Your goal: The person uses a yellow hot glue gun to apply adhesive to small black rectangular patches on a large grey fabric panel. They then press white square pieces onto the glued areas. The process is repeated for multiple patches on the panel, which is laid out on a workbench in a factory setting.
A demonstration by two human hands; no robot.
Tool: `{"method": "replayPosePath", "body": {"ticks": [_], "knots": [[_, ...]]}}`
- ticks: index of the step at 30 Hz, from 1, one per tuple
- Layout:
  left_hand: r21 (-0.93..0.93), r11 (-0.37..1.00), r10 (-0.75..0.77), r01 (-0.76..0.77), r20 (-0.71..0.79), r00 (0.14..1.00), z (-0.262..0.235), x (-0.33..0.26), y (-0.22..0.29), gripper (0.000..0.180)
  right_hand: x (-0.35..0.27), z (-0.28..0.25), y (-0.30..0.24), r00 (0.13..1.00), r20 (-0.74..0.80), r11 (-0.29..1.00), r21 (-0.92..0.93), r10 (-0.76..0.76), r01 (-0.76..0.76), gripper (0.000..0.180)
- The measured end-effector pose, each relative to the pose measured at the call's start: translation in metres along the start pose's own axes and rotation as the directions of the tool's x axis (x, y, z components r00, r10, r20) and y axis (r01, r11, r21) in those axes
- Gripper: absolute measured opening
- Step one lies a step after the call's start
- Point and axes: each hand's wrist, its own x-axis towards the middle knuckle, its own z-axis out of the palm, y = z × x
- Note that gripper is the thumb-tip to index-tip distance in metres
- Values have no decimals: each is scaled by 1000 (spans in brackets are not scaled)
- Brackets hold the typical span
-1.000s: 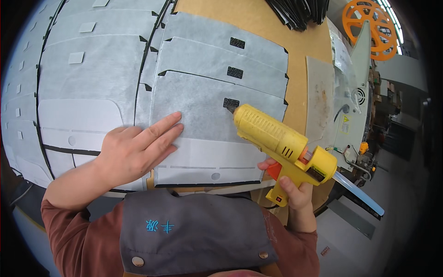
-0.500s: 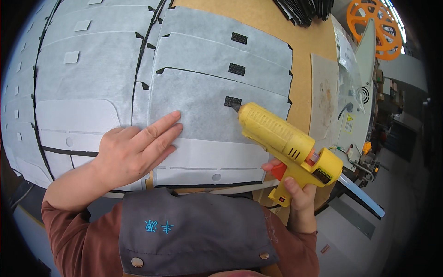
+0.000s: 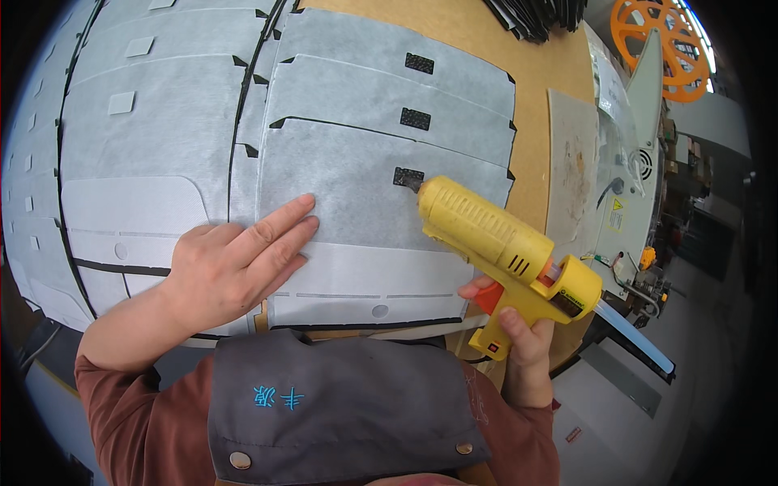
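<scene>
My right hand [image 3: 527,338] grips a yellow hot glue gun [image 3: 482,223] by its handle, a finger at the orange trigger. A pale glue stick [image 3: 636,338] juts from the gun's back end. The nozzle rests at, or just over, a small black rectangular patch [image 3: 404,175] on the nearest grey-white sheet [image 3: 344,174]; exact contact is hard to make out. Pressed flat on this sheet's left part is my left hand [image 3: 231,267], its fingers stretched out and holding nothing. Along the sheet's near side runs a white band [image 3: 365,279] with a slit line and a round mark.
Beyond, overlapping sheets carry black patches [image 3: 415,119]. To the left lie more sheets with white rectangles [image 3: 121,103]. A stack of black pieces [image 3: 535,18] sits at the far edge of the brown board [image 3: 531,73]. Rightward are a pale machine [image 3: 628,219] and an orange reel [image 3: 660,49].
Almost nothing differs. The view has shifted very slightly; the glue gun's nozzle stays at the same black patch and my left hand keeps its place.
</scene>
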Motion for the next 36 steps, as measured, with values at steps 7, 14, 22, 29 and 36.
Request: {"method": "replayPosePath", "body": {"ticks": [7, 14, 22, 29, 36], "knots": [[-8, 1000, 4, -4, 21, 1000, -2, 1, 0, 40, 5, 1, 4, 1000, 4, 1000, 0, 6, -6, 54], [-23, 1000, 9, -8, 61, 998, -5, 2, 1, 44, 5, -3, 7, 1000, -9, 1000, -9, 4, -4, 56], [-15, 1000, 9, -8, 55, 998, -5, 4, 2, 43, -2, -8, 12, 999, -50, 999, 41, -17, 19, 55], [-19, 1000, 7, -6, 56, 998, -5, 5, 2, 43, -4, -12, 14, 999, -42, 999, 36, -21, 23, 54], [-18, 1000, 7, -6, 62, 998, -5, 5, 3, 43, -9, -11, 17, 998, -62, 997, 67, -28, 32, 54]]}}
